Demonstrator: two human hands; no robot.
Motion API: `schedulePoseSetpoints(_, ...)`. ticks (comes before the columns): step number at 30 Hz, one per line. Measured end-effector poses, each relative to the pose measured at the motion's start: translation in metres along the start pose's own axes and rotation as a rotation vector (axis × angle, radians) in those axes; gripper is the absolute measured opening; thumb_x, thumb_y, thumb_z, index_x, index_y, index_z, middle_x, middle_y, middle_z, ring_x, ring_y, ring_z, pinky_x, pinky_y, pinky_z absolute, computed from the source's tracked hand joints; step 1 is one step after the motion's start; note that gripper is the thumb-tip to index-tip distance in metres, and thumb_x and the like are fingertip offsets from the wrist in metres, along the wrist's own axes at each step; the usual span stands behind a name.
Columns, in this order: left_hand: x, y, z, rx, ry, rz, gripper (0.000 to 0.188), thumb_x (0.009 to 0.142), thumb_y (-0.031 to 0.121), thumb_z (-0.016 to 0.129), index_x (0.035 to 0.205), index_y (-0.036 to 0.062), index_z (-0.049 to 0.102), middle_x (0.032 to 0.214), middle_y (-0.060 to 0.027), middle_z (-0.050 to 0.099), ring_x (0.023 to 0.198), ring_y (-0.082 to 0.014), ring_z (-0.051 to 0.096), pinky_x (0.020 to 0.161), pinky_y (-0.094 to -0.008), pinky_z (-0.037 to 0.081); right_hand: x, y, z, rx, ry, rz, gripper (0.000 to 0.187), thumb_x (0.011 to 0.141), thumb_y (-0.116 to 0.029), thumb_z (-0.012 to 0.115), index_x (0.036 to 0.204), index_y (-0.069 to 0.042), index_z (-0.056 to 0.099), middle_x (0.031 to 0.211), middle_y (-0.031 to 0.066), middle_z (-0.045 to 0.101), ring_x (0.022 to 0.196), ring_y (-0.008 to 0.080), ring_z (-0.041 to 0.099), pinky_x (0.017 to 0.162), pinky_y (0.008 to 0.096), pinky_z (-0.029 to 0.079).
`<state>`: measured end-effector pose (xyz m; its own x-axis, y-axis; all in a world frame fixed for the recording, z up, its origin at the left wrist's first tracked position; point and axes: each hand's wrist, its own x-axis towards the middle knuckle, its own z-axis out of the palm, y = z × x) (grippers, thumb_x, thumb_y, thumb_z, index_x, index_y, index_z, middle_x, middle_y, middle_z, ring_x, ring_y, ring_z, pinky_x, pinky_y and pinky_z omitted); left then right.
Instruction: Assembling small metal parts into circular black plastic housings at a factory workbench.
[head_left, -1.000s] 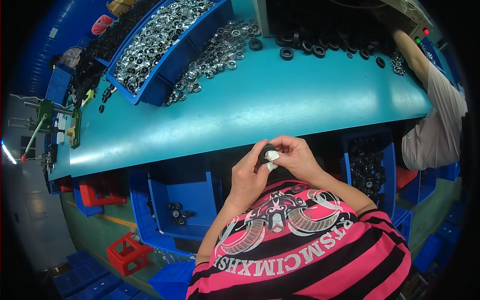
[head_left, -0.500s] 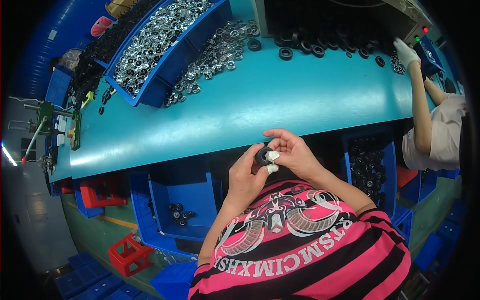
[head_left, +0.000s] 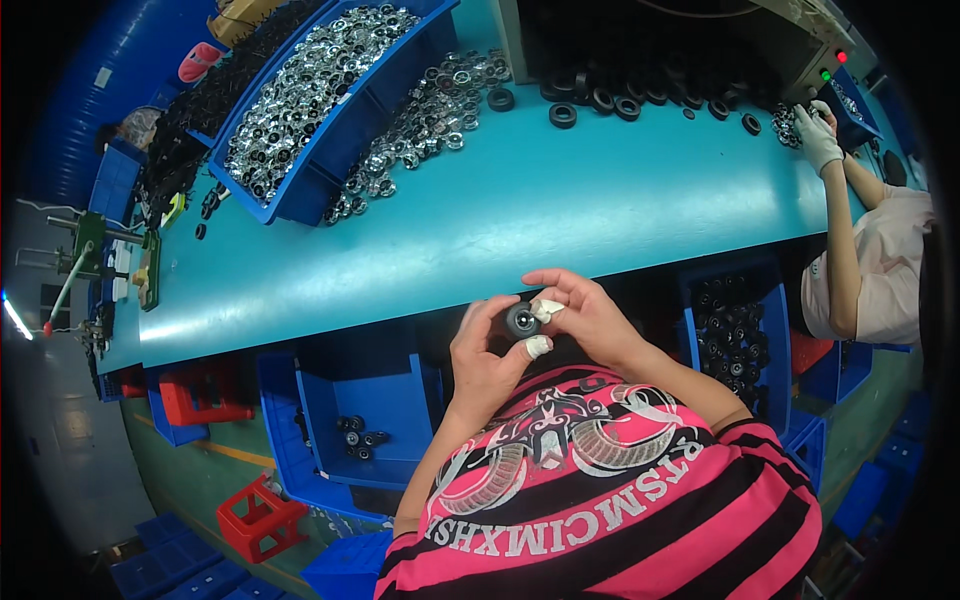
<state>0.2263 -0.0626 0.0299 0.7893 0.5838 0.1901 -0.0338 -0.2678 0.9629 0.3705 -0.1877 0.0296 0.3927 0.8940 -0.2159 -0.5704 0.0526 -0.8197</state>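
Between my two hands, just off the table's near edge, is a small black toy wheel (head_left: 520, 320) with a bright hub in its centre. My left hand (head_left: 484, 358) curls round the wheel's left side, its fingertips on the rim. From the right, my right hand (head_left: 590, 322) pinches it with thumb and finger, the other fingers lifted. White wraps cover both thumbs. Shiny silver wheel hubs (head_left: 300, 110) fill a long blue bin (head_left: 322, 158) on the table, and more hubs (head_left: 430, 125) lie loose beside it. Black rubber tyres (head_left: 600, 101) lie along the far side.
The teal table (head_left: 480, 215) stretches across. Below it stand a blue bin (head_left: 370, 385) with several wheels (head_left: 360, 438) and another bin of black wheels (head_left: 733, 335). At right, a co-worker's gloved hand (head_left: 820, 140) is by some hubs. A green press (head_left: 90, 245) and red stool (head_left: 262, 518) are left.
The wheel has turned so its bright hub faces up, where a dark ring showed before. My left fingers have shifted slightly left. The co-worker's gloved hands have come together by the hubs.
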Motion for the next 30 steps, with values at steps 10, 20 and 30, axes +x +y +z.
schedulePoseSetpoints(10, 0.002, 0.019, 0.002, 0.525, 0.101, 0.043, 0.043, 0.072, 0.008, 0.088, 0.107, 0.0012, 0.064, 0.093, -0.0095, 0.065, 0.078, -0.0170, 0.067, 0.066, -0.0300, 0.054, -0.001, 0.007, 0.003, -0.198, -0.060, -0.061, 0.048, 0.096, -0.003, 0.071, 0.141, 0.000, 0.055, 0.113, 0.0070, 0.067, 0.100, 0.0100, 0.066, 0.089, 0.0260, 0.056)
schedulePoseSetpoints(20, 0.000, 0.014, 0.003, 0.424, 0.109, 0.018, 0.039, 0.074, -0.001, 0.081, 0.109, -0.0010, 0.065, 0.100, -0.0093, 0.062, 0.078, -0.0171, 0.067, 0.067, -0.0295, 0.055, 0.001, 0.009, 0.007, -0.178, -0.063, -0.046, 0.050, 0.095, 0.000, 0.070, 0.142, 0.002, 0.054, 0.114, 0.0085, 0.069, 0.103, 0.0111, 0.067, 0.091, 0.0269, 0.057)
schedulePoseSetpoints(30, -0.004, 0.026, -0.006, 0.351, 0.170, -0.092, 0.048, 0.073, 0.005, 0.089, 0.116, 0.0032, 0.070, 0.101, -0.0062, 0.061, 0.079, -0.0140, 0.065, 0.066, -0.0267, 0.052, 0.006, 0.010, 0.003, -0.280, -0.085, -0.072, 0.044, 0.097, 0.000, 0.058, 0.140, 0.003, 0.058, 0.121, 0.0127, 0.072, 0.109, 0.0159, 0.069, 0.096, 0.0300, 0.056)
